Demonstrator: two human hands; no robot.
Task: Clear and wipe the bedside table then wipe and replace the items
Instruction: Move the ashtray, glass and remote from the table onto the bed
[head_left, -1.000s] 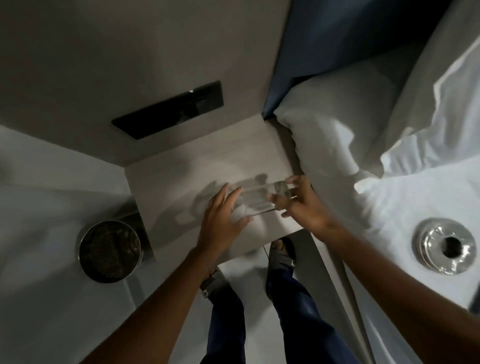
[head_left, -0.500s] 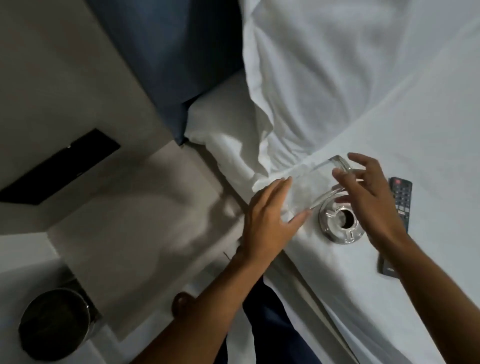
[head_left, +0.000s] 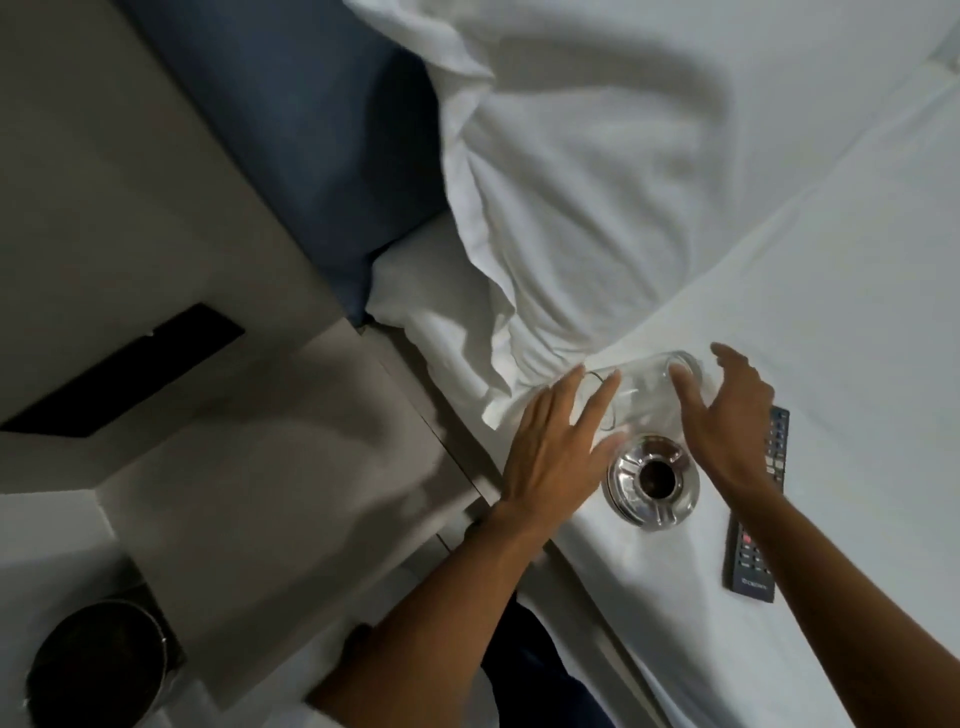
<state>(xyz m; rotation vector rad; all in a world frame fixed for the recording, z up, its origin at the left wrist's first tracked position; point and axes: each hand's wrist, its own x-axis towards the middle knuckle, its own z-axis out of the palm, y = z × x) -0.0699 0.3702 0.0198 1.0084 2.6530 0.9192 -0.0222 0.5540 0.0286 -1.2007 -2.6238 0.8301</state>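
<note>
On the bed (head_left: 831, 312), just past the ashtray (head_left: 653, 480), a clear glass (head_left: 641, 387) lies on its side between both hands. Left hand (head_left: 553, 452) and right hand (head_left: 727, 421) have fingers spread; neither grip is clenched, at most touching the glass. Remote (head_left: 759, 501) lies just right of the ashtray. Bedside surface (head_left: 249, 441) looks cleared, unwiped. Risk: soft sheet, round glass; it could roll into the ashtray or off the bed edge.
</note>
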